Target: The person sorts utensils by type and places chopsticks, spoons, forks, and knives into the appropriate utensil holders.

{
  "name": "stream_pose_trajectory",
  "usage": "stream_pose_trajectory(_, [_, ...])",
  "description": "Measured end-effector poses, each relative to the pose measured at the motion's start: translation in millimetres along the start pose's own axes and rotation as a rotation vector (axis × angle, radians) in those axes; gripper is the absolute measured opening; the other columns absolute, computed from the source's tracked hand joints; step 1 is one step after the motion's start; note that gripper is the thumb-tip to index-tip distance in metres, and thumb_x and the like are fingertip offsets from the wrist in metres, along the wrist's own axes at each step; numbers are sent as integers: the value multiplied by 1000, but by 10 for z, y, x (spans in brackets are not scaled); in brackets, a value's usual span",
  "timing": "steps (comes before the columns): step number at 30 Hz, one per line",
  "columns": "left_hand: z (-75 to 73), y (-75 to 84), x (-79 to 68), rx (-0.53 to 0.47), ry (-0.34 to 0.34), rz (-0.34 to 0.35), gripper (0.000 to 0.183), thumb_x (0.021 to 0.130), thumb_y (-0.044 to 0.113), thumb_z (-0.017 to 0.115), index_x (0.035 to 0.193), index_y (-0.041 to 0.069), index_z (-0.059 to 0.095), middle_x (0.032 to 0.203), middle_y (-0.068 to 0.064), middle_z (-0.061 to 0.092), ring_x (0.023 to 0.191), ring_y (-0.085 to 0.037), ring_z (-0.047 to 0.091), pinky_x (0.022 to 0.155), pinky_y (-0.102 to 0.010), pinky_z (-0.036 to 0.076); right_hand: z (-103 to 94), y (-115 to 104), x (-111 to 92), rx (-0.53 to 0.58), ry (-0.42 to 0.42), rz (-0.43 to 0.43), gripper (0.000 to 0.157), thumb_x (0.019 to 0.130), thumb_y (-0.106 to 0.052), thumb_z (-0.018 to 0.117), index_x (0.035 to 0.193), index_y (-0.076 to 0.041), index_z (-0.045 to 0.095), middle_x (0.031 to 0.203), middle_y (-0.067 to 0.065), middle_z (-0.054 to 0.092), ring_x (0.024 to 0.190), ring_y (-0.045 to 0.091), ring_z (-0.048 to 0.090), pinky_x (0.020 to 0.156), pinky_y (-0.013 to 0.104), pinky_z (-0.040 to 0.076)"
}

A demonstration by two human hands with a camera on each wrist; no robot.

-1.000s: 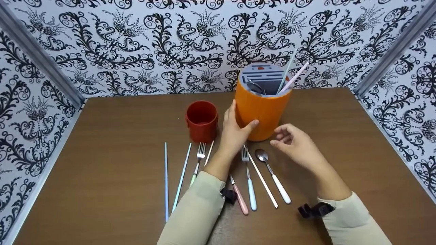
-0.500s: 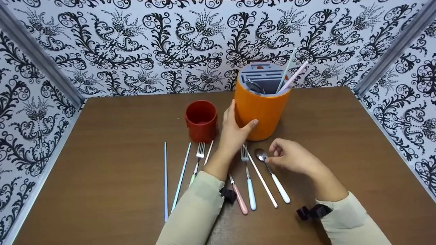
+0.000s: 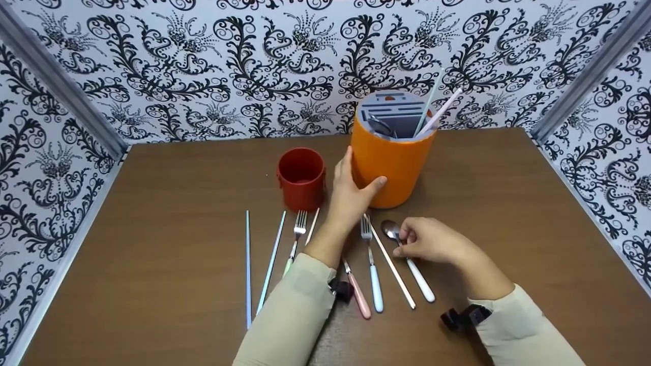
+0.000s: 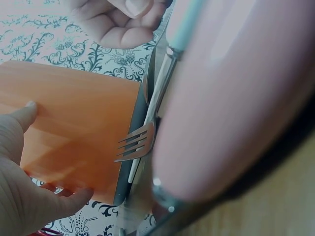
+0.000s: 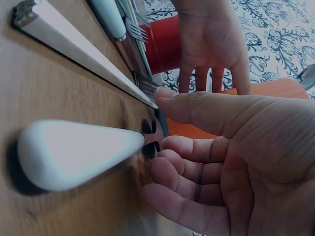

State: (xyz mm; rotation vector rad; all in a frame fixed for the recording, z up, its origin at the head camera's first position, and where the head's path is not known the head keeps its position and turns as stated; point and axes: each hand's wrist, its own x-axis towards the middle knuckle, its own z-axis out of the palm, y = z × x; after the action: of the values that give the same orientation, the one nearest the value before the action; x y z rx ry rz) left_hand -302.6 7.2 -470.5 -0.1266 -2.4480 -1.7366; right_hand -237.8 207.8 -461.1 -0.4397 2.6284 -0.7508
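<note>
The right hand (image 3: 432,241) has dropped from beside the tall orange cylindrical holder (image 3: 391,170), where the left hand (image 3: 350,201) rests spread, to the white-handled metal spoon (image 3: 421,281) on the brown table (image 3: 178,254), thumb and loosely curled fingers parted, seemingly within pinching reach.

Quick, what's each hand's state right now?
Left hand: open, against the orange holder.
Right hand: open, loosely curled at the spoon, not gripping it.
</note>
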Motion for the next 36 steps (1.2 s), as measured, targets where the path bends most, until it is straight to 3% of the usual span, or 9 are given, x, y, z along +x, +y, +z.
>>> stream_pose_trajectory(8, [9, -4, 8, -4, -5, -6, 99, 89, 41, 81, 167, 22, 23, 166, -9, 35, 150, -25, 41, 126, -43, 32, 46, -10, 9, 51, -22, 35, 27, 88, -24, 82, 89, -7, 61, 70, 1, 59, 54, 13, 57, 55, 30, 48])
stream_pose_trajectory(36, [-11, 1, -2, 9, -15, -29, 98, 90, 43, 80, 167, 25, 21, 167, -7, 34, 151, -24, 40, 127, -42, 31, 118, -6, 47, 16, 34, 77, 21, 88, -18, 80, 77, -11, 64, 69, 1, 62, 52, 12, 61, 51, 28, 53])
